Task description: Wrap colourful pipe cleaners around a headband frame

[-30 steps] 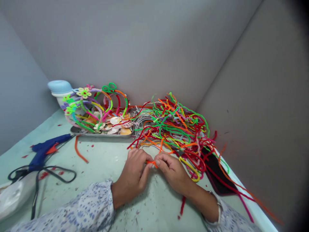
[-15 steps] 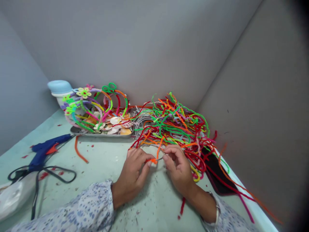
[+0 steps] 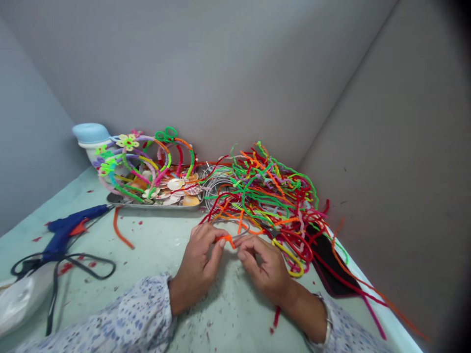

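Right hand (image 3: 262, 268) lowered, narrow | left hand (image 3: 196, 260) pinches pipe cleaner (image 3: 228, 239) | mint table (image 3: 224, 314), grey wall (image 3: 206, 73)

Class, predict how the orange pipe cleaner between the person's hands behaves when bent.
Probably light and pliable: the orange pipe cleaner is kinked tightly between the left hand and right hand. Its fuzzy surface likely grips rather than slips.

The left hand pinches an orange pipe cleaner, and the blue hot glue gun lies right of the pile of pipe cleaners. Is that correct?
No: the blue hot glue gun lies left of the pile of pipe cleaners, as the head view shows. The left hand does pinch the orange pipe cleaner.
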Tool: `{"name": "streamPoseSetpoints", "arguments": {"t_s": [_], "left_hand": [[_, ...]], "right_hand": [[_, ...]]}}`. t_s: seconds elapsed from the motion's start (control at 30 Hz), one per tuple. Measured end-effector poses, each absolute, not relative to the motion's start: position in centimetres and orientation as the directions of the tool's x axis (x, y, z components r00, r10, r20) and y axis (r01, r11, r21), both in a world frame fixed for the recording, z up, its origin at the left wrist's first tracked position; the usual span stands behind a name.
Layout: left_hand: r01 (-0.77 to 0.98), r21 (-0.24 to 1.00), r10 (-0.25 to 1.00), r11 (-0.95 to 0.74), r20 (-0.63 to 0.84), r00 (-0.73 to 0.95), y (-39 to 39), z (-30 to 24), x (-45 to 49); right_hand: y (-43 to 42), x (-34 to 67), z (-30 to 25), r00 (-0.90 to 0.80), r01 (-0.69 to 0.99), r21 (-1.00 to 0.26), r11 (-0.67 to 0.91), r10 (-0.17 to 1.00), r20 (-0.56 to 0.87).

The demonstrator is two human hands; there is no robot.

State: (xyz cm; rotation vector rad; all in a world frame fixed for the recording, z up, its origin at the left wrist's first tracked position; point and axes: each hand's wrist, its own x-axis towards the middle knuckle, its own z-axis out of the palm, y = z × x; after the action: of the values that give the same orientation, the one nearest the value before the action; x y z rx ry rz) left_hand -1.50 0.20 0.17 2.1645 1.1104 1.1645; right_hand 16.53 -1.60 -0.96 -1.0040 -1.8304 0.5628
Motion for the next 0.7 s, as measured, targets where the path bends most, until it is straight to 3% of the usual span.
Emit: {"name": "streamPoseSetpoints", "arguments": {"t_s": [0.23, 0.43, 0.57, 0.7], "left_hand": [[0.445, 0.702, 0.831, -0.556, 0.464, 0.308, 0.10, 0.14, -1.60], [0.434, 0.742, 0.859, -0.511, 0.442, 0.257, 0.26, 0.09, -1.86], [0.416, 0.737, 0.846, -0.533, 0.448, 0.289, 0.25, 0.32, -1.85], [0.426, 0.728, 0.843, -0.538, 0.453, 0.291, 0.23, 0.47, -1.64]], "right_hand": [[-1.67, 16.67, -1.45, -0.191, 0.474, -0.719, 0.509, 0.856, 0.480], [-1.92, 16.82, -1.50, -0.231, 0.362, -0.767, 0.530, 0.848, 0.477], [-1.61, 16.77, -1.43, -0.135, 0.457, -0.722, 0.519, 0.843, 0.520], [-1.32, 16.49, -1.51, -0.210, 0.488, -0.663, 0.567, 0.814, 0.541]]}}
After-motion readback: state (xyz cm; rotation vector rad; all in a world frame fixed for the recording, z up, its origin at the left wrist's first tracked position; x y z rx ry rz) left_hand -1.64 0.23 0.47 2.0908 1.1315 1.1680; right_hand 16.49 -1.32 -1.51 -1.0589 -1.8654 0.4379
